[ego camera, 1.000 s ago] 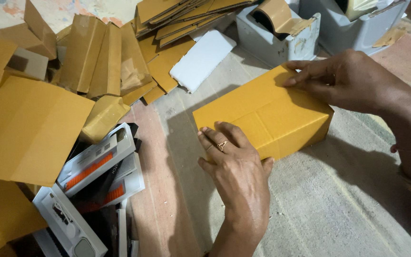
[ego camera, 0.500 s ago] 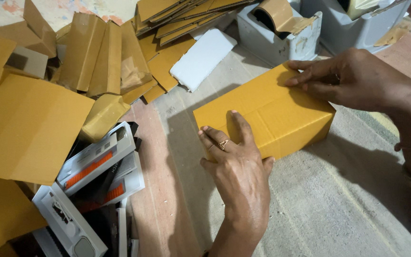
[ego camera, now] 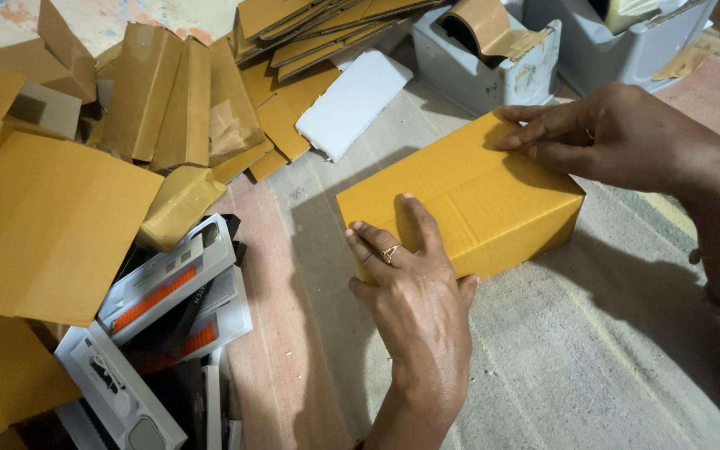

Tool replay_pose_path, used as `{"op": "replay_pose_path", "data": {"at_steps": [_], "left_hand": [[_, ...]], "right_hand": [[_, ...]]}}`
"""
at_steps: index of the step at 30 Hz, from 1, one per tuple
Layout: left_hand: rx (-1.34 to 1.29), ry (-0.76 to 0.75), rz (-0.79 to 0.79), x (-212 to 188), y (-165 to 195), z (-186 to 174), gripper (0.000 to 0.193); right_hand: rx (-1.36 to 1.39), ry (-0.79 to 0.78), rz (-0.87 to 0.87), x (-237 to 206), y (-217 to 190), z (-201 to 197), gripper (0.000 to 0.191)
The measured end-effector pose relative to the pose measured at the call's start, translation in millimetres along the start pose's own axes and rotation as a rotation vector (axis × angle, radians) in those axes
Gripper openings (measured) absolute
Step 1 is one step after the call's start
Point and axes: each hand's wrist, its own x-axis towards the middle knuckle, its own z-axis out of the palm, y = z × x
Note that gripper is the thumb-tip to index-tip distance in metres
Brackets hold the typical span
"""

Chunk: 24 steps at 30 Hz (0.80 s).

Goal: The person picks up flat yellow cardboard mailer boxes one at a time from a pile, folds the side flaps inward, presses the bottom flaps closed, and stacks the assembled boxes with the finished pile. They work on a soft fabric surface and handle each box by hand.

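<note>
A single head-worn camera looks steeply down from above and behind the person's hands, close enough that both forearms run out of the lower and right edges of the view. It faces forward and slightly left over the floor mat (ego camera: pixel 593 367). The closed yellow cardboard box (ego camera: pixel 468 196) sits near the middle, the grey tape dispensers (ego camera: pixel 493 67) mark the far edge, and the pile of flat cartons (ego camera: pixel 52 225) fills the left side. There is no second view to overlap.
</note>
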Motion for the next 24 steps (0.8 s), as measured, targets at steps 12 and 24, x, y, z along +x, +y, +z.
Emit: {"op": "replay_pose_path", "data": {"at_steps": [12,24], "left_hand": [[-0.032,0.027,-0.009,-0.3,0.4,1.9,0.119],[-0.114,0.050,0.015,-0.6,-6.0,4.8,0.121]], "right_hand": [[-0.013,0.106,-0.025,1.9,0.3,2.7,0.024],[0.033,0.118,-0.035,3.2,2.5,4.0,0.024]]}}
